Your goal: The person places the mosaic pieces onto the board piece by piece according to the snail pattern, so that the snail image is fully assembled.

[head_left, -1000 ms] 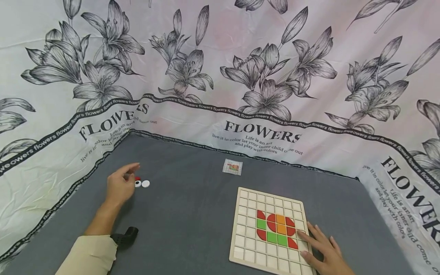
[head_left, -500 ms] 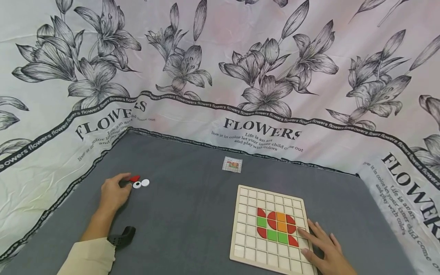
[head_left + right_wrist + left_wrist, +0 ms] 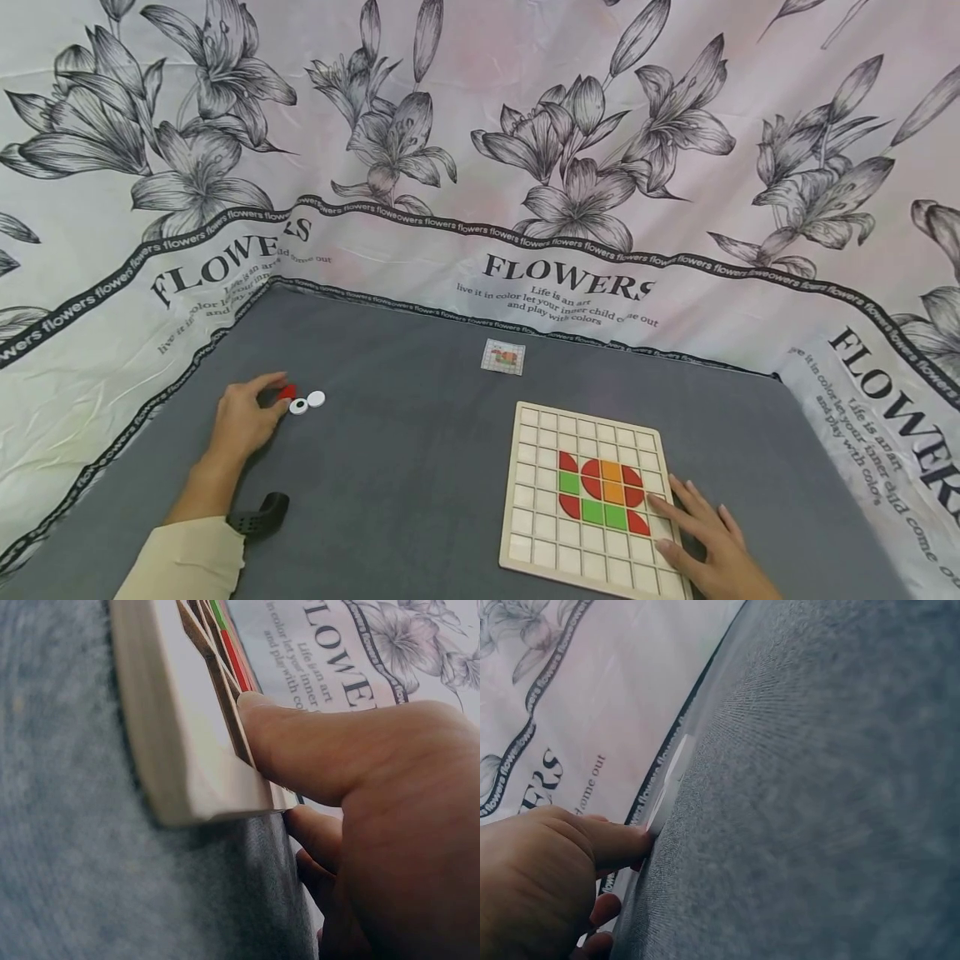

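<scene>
My left hand [image 3: 243, 421] pinches a small red tile [image 3: 288, 391] between thumb and index finger at the table's left side. Its exact shape is partly covered. Beside the thumb lie a white round piece with a black dot [image 3: 298, 407] and a plain white round piece [image 3: 317, 398]. In the left wrist view, thin white edges [image 3: 678, 763] show past the thumb. My right hand [image 3: 708, 533] rests on the right edge of a wooden grid board [image 3: 540, 533], its fingers fairly straight. Red, orange and green tiles [image 3: 592, 512] form a pattern in the grid.
A small picture card [image 3: 503, 357] with a coloured pattern on a grid lies behind the board. Grey cloth [image 3: 397, 467] covers the table. A flower-printed curtain [image 3: 420, 250] bounds its back and sides. A black strap part [image 3: 262, 514] sticks out from my left wrist.
The left hand first hovered over the red tile, then drew back a little left. Now its thumb and index finger close on the tile, which has shifted slightly left. The right hand stays on the board.
</scene>
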`<state>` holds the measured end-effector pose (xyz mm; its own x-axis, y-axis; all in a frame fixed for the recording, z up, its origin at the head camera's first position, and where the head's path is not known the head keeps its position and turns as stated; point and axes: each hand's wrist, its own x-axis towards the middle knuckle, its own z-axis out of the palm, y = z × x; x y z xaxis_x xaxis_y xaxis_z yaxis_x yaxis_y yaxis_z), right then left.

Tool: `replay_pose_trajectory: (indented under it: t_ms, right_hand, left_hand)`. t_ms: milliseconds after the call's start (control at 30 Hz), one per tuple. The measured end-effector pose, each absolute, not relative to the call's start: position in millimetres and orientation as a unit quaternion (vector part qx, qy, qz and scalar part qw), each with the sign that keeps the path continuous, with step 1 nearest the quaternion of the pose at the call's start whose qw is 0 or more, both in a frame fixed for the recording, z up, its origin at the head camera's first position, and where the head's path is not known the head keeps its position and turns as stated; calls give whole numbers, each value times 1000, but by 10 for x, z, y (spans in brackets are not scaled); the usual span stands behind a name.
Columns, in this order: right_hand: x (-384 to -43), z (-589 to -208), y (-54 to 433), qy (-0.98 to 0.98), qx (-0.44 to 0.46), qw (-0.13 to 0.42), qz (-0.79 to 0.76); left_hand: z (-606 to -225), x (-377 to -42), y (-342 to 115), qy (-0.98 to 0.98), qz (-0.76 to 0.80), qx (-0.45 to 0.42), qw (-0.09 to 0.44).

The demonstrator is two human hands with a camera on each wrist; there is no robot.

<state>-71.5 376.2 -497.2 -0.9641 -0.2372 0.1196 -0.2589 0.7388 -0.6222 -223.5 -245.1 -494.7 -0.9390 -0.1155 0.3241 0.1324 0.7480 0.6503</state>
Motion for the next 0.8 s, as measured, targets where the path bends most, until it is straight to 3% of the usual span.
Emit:
replay_pose_trajectory:
  t_ms: [233, 567, 800]
  right_hand:
    - [-712, -4954, 3752, -932, 131, 13, 338]
    - [-708, -4951, 3751, -931, 144, 29, 334]
    - [-693, -4948, 3751, -930, 133, 14, 342]
  left_hand:
    - [-4941, -2249, -2440, -918, -353, -8, 179]
    - [-4806, -2183, -2186, -883, -358, -60, 298]
    - [-4691, -2109, -1916, -864, -379, -96, 316]
